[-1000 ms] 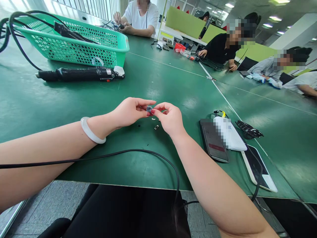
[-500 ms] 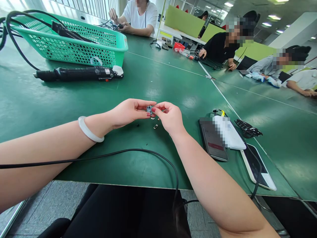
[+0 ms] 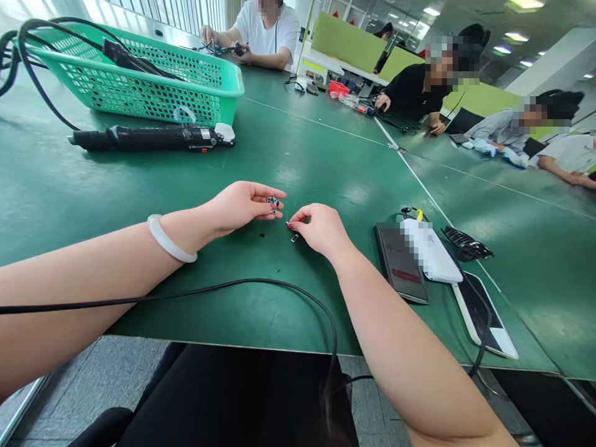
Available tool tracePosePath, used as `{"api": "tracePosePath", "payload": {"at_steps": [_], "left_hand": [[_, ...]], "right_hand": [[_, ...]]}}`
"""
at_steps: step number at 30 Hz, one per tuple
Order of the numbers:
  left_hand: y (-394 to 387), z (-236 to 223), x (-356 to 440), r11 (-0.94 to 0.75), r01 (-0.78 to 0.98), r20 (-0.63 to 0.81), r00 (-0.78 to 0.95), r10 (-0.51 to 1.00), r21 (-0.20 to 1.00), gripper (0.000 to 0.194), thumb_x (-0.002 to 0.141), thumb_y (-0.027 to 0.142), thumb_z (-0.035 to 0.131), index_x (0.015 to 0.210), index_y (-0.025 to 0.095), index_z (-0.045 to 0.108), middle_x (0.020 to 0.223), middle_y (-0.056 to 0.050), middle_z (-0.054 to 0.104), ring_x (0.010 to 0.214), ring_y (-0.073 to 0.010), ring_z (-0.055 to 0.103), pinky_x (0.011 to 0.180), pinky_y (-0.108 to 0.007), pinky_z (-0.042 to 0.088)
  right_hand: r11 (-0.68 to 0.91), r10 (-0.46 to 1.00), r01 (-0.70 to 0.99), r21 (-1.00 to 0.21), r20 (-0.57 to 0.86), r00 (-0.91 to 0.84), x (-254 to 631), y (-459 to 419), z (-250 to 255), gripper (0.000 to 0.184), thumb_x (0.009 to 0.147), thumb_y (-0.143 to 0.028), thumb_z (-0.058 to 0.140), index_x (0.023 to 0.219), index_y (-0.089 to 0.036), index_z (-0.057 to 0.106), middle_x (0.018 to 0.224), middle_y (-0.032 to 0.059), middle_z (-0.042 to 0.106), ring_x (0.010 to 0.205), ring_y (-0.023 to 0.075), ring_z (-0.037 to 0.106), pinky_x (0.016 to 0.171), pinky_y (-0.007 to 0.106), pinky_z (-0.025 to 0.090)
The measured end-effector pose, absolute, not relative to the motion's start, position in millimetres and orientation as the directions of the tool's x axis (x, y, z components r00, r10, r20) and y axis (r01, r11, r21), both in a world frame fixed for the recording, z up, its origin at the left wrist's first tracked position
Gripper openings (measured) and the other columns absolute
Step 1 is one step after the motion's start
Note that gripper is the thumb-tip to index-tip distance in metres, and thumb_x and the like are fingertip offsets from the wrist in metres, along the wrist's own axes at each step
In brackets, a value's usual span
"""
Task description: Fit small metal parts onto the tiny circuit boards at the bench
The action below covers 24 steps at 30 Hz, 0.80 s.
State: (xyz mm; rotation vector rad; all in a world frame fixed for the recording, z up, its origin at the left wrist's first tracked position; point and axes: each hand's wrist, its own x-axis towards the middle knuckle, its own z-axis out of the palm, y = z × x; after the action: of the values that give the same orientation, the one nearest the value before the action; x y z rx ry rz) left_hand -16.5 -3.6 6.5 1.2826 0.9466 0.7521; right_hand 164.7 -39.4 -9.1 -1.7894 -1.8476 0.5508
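Note:
My left hand (image 3: 244, 205) holds a small grey-and-black electronic part (image 3: 272, 202) between thumb and fingers, a little above the green table (image 3: 261, 310). To its right, my right hand (image 3: 321, 226) is down at the tabletop with thumb and forefinger pinched together. A tiny pale piece (image 3: 287, 223) shows at those fingertips; its exact kind is too small to make out. Just below them lies a small oblong metal-rimmed piece (image 3: 295, 238). A tiny black bit (image 3: 261, 235) rests on the table below my left hand.
A black electric screwdriver (image 3: 149, 138) lies before a green basket (image 3: 153, 93) with cables. A black cable (image 3: 223, 284) crosses my left forearm. Phones (image 3: 401, 264) and a black crumpled-looking item (image 3: 465, 243) lie right. Several people sit around, including one in white (image 3: 265, 31).
My hands have come apart. The left has shifted slightly left with the electronic part, while the right has let go of it and dropped to the small pieces on the table.

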Motion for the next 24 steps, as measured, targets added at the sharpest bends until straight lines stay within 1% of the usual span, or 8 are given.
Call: {"api": "tracePosePath", "payload": {"at_steps": [2,4,8,11,13,18,24], "left_hand": [[-3.4,5.0,-16.4,0.188,0.044,-0.187,0.453,0.872,0.981,0.035,0.071,0.009,0.068,0.107,0.011,0.067,0.106,-0.009,0.069,0.099,-0.0196,0.066,0.100,-0.038,0.047],[-3.6,4.6,-16.0,0.222,0.034,-0.212,0.458,0.863,0.975,0.033,0.074,0.006,0.063,0.107,0.011,0.067,0.104,-0.009,0.069,0.100,-0.0185,0.065,0.101,-0.036,0.047],[-4.2,5.3,-15.1,0.241,0.027,-0.227,0.459,0.859,0.970,0.034,0.075,-0.001,0.056,0.106,0.009,0.066,0.096,-0.008,0.070,0.098,-0.0168,0.066,0.101,-0.035,0.046],[-4.3,5.3,-14.6,0.239,0.033,-0.226,0.472,0.852,0.970,0.033,0.076,-0.001,0.056,0.105,0.009,0.066,0.094,-0.007,0.070,0.093,-0.0153,0.067,0.100,-0.035,0.046],[-4.6,5.2,-14.2,0.244,0.035,-0.230,0.485,0.844,0.969,0.031,0.077,0.000,0.056,0.104,0.010,0.066,0.094,-0.007,0.071,0.091,-0.0144,0.067,0.100,-0.034,0.047],[-5.9,4.7,-13.5,0.265,0.035,-0.245,0.513,0.823,0.964,0.021,0.079,0.006,0.060,0.098,0.011,0.066,0.092,-0.006,0.071,0.087,-0.0119,0.066,0.095,-0.031,0.049],[-4.8,2.4,-13.7,0.200,0.059,-0.200,0.532,0.823,0.978,0.019,0.079,0.014,0.064,0.098,0.012,0.062,0.088,-0.006,0.071,0.088,-0.0146,0.067,0.087,-0.033,0.053]], "right_hand": [[0.076,0.994,0.831,-0.551,0.106,-0.020,163.2,-39.3,-8.6,0.011,0.075,-0.021,0.062,0.068,-0.022,0.071,0.074,0.0018,0.065,0.064,0.0133,0.052,0.060,0.029,0.039],[0.112,0.988,0.842,-0.527,0.150,-0.037,162.4,-39.3,-8.0,0.013,0.077,-0.020,0.060,0.069,-0.021,0.070,0.080,0.0020,0.065,0.069,0.0135,0.053,0.063,0.029,0.040],[0.210,0.958,0.780,-0.590,0.284,-0.043,161.1,-40.5,-6.2,0.014,0.079,-0.018,0.058,0.071,-0.020,0.069,0.081,0.0010,0.064,0.068,0.0120,0.052,0.066,0.027,0.041],[0.282,0.929,0.722,-0.632,0.369,-0.040,159.0,-42.7,-4.1,0.013,0.080,-0.018,0.057,0.072,-0.020,0.068,0.079,0.0003,0.063,0.064,0.0107,0.050,0.065,0.027,0.041],[0.321,0.912,0.698,-0.640,0.407,-0.047,157.2,-44.2,-2.8,0.013,0.080,-0.018,0.057,0.073,-0.020,0.067,0.079,0.0001,0.063,0.063,0.0101,0.049,0.063,0.026,0.041],[0.362,0.897,0.672,-0.646,0.438,-0.063,154.1,-46.2,-2.2,0.012,0.080,-0.020,0.058,0.074,-0.020,0.068,0.080,-0.0003,0.063,0.061,0.0097,0.047,0.061,0.026,0.041],[0.366,0.888,0.663,-0.653,0.459,-0.038,153.4,-46.8,-1.3,0.011,0.079,-0.021,0.060,0.072,-0.020,0.067,0.078,-0.0008,0.064,0.061,0.0095,0.048,0.061,0.026,0.042]]}}
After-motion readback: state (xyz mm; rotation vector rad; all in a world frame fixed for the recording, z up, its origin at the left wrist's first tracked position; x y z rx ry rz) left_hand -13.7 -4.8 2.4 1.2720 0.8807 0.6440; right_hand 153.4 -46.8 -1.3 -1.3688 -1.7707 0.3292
